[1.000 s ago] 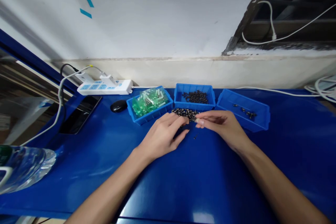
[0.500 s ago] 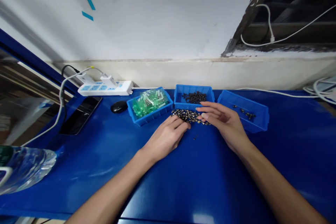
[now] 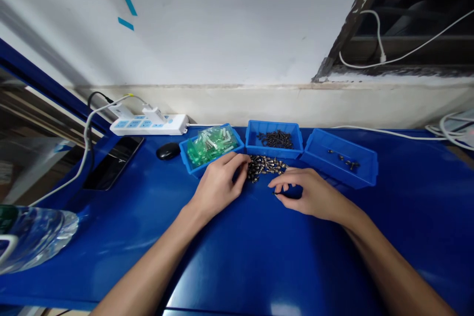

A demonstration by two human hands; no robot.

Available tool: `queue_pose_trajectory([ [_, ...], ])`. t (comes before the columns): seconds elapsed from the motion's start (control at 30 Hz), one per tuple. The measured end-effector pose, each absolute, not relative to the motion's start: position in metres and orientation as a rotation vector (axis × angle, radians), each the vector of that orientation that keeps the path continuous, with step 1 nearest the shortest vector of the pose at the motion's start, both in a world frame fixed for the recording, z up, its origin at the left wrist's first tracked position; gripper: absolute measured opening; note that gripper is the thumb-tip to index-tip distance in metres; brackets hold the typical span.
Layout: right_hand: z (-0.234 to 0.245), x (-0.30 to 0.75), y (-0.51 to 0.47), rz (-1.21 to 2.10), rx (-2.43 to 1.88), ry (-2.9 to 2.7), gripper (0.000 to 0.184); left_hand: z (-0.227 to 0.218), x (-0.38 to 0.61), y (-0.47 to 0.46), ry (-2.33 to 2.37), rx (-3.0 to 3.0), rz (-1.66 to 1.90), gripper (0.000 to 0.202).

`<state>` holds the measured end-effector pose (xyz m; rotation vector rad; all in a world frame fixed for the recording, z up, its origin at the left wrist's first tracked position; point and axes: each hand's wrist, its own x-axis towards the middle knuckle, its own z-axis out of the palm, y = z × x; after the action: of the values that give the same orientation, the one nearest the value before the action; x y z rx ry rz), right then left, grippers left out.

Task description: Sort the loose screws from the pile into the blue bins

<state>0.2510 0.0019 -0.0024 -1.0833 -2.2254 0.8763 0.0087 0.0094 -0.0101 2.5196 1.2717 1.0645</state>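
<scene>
View: head camera, looking down on the blue bench (image 3: 237,256).
Left hand (image 3: 218,187): has slid left and back from half a second ago; now lies against the left edge of the pile of screws (image 3: 266,165), just in front of the bin with green packets (image 3: 196,168).
Left grip: fingers curled, thumb tucked towards them at the pile's edge; cannot tell whether anything sits between them.
Right hand (image 3: 314,195): has dropped from above the pile, near the middle bin (image 3: 274,152), down onto the bench nearer the body.
Right grip: forefinger and thumb drawn together on the lone screw (image 3: 275,192), which lies apart from the pile, on the bench surface.
Pile: now uncovered on its right side, on the bench in front of the middle bin.
Right bin (image 3: 333,170): holds only a few dark pieces, well clear of both hands.
Meaning: judged from the shift, the stray screw is the piece in hand, while the pile is merely steadied from the left.
Around: power strip (image 3: 148,123), mouse (image 3: 168,150), phone (image 3: 113,162) and water bottle (image 3: 33,237) to the left, unmoved.
</scene>
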Motion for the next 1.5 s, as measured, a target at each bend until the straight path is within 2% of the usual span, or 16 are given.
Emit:
queue_pose_trajectory([
  [0.17, -0.003, 0.249, 0.004, 0.888, -1.157, -1.924, 0.015, -0.016, 0.008, 0.010, 1.351, 2.772, 0.707, 0.021],
  [0.27, 0.003, 0.251, 0.005, 1.050, -1.181, -1.664, 0.018, -0.020, 0.010, 0.008, 1.426, 2.805, 0.613, 0.026],
  [0.37, 0.006, 0.254, 0.008, 1.224, -1.180, -1.460, 0.027, -0.022, 0.013, 0.006, 1.416, 2.770, 0.600, 0.026],
  [0.57, 0.001, 0.261, 0.015, 1.293, -1.171, -1.330, 0.029, -0.022, 0.017, 0.004, 1.309, 2.639, 0.758, 0.025],
  [0.83, 0.011, 0.261, 0.010, 1.353, -1.257, -1.452, 0.027, -0.035, 0.026, -0.002, 1.384, 2.761, 0.649, 0.046],
  [1.1, 0.008, 0.242, 0.021, 0.880, -1.111, -1.182, 0.034, -0.032, 0.029, -0.003, 1.307, 2.545, 0.776, 0.038],
  [1.23, 0.009, 0.248, 0.008, 0.604, -1.385, -1.651, 0.021, -0.033, 0.029, -0.001, 1.344, 2.553, 0.762, 0.042],
  [1.37, 0.004, 0.251, -0.008, 0.218, -1.620, -2.163, 0.036, -0.034, 0.031, -0.002, 1.311, 2.569, 0.656, 0.047],
  [1.43, -0.001, 0.248, -0.009, 0.160, -1.690, -2.246, 0.044, -0.032, 0.033, -0.004, 1.283, 2.519, 0.675, 0.046],
  [1.5, -0.005, 0.245, -0.005, 0.214, -1.681, -2.258, 0.043, -0.029, 0.035, -0.006, 1.251, 2.448, 0.732, 0.044],
])
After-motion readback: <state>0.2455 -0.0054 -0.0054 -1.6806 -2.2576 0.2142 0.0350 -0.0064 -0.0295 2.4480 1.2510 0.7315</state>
